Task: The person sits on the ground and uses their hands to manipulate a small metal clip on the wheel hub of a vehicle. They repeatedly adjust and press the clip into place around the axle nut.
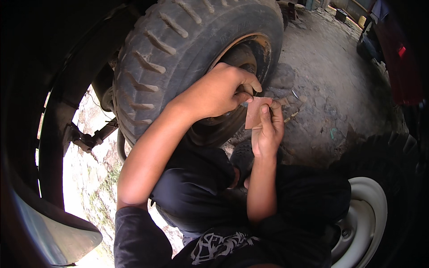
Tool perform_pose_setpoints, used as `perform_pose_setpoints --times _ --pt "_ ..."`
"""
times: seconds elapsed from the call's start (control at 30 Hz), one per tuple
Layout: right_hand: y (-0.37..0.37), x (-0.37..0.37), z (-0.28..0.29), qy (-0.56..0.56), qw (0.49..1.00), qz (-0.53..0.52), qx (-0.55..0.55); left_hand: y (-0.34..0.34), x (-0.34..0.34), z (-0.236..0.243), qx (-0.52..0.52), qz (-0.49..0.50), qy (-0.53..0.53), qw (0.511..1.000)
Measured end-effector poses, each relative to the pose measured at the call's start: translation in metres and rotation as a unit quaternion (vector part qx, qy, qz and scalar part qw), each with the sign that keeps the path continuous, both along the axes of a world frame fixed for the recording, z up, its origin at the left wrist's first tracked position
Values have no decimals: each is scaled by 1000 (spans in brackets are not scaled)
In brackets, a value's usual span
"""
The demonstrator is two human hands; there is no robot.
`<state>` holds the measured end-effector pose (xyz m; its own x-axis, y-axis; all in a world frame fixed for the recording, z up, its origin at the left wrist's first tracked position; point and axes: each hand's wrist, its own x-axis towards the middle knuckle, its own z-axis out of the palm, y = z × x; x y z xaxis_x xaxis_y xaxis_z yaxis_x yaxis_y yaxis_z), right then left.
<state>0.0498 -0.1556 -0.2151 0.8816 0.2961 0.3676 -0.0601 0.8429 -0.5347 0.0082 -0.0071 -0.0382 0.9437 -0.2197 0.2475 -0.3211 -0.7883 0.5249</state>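
Observation:
My right hand (pixel 268 127) grips a small reddish square sheet (pixel 255 112), rough-looking like sandpaper, with the thumb on its face. My left hand (pixel 228 89) is curled just above it, thumb tip at the sheet's top corner; whether it pinches a small thing there is unclear. Behind my left hand is a large treaded tyre (pixel 165 53) on a rusty-edged dark rim (pixel 257 40), standing upright and partly hidden by my arm.
A second tyre with a white rim (pixel 375 201) lies at lower right by my knee. Dark vehicle parts (pixel 94 138) line the left. Dusty concrete (pixel 324 89) with small loose debris stretches right, toward a dark red object (pixel 402 67). My sandalled foot (pixel 241 161) is beneath my hands.

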Motion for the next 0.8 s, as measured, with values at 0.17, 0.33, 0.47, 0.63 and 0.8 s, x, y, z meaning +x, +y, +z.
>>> perform_pose_setpoints --times 0.17,0.33,0.47,0.63,0.8 --pt "-2 -7 17 -16 997 -39 -59 -2 -1 -1 -12 16 -3 1000" --pt "2 -3 7 -33 990 -63 -122 0 0 -4 -8 5 -10 1000" --pt "2 -3 4 -25 989 -72 -125 3 0 -5 -8 -2 -18 1000" --pt "-2 -3 8 2 991 -73 -110 -2 -1 -4 -44 15 47 998" --pt "-2 -5 11 34 997 -38 -63 -2 -3 2 -70 0 51 996"
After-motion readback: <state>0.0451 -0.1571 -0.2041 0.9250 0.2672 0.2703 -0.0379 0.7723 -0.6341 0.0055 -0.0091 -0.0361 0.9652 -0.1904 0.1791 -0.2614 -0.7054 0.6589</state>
